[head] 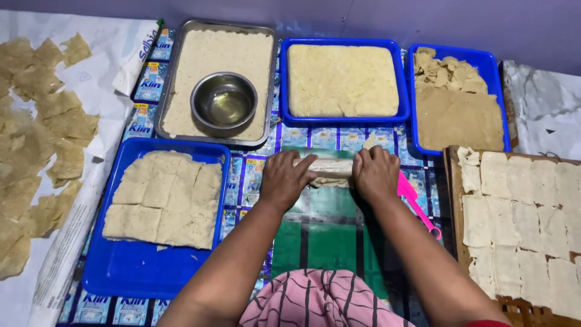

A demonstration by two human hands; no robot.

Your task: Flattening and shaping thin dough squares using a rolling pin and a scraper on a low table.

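Head view looks straight down on my work surface, a floor-level mat of glossy printed plastic sheeting (pixel 251 175) in blue and green, with everything laid out around it. Largest at my left is the blue rectangular plastic tray (pixel 139 266) holding pale cut dough squares; at my right stands the brown woven rack (pixel 454 200) lined with rows of pale flat rectangles. Across the top sit the grey metal baking tray (pixel 175 79) of crumbly pale mash with a small round steel bowl (pixel 224 103) on it, a second blue tray (pixel 345 118) with a smooth yellowish slab, and a third blue tray (pixel 423 145) with tan sheets and scraps. Thin dry tan pieces (pixel 36 145) lie on white paper far left.

In the middle, my left hand (pixel 285 180) and right hand (pixel 376 174) both press down, fingers curled over a pale roll of dough wrapped in clear film (pixel 330 168), which lies crosswise between them on the mat. A pink plastic scraper (pixel 417 209) lies just beside my right wrist.

To do this well, I judge that I should keep both palms level and bear down evenly, so the roll keeps one thickness along its length, and hold the film taut so it does not crease into the dough.
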